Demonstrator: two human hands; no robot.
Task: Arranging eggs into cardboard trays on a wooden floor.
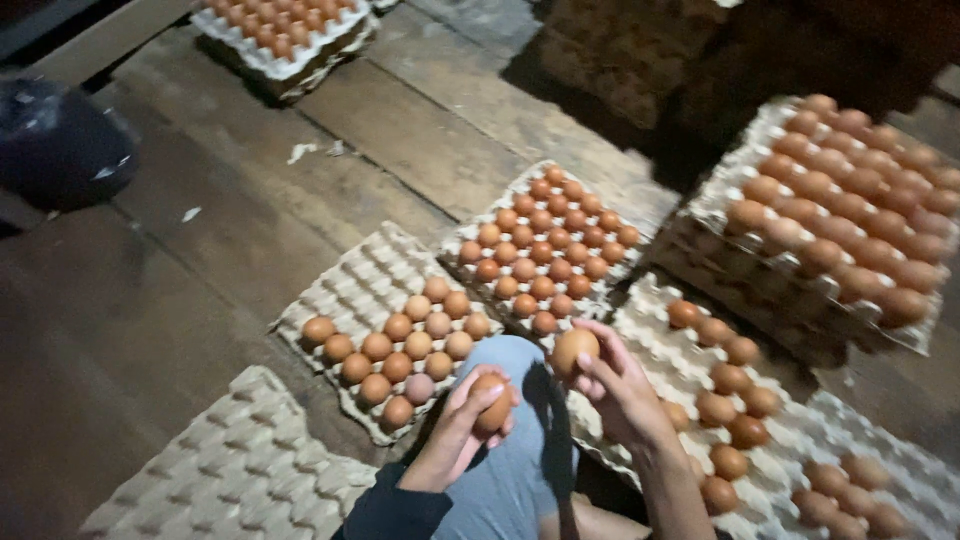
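Observation:
My left hand (462,425) is closed around a brown egg (492,400) just above my knee in grey-blue cloth (520,440). A second brown egg (574,350) is pinched in the fingertips of my right hand (622,390), held a little higher and to the right. Just left of my hands lies a grey pulp egg tray (345,290), part filled with brown eggs. Beyond my hands sits a full tray of smaller brown eggs (545,250). Under my right forearm is another part-filled tray (660,355).
A tall stack of full egg trays (835,215) stands at the right. An empty pulp tray (235,465) lies at the lower left, another full tray (285,35) at the top. A dark rounded object (60,140) sits on the wooden plank floor (200,230) at the left.

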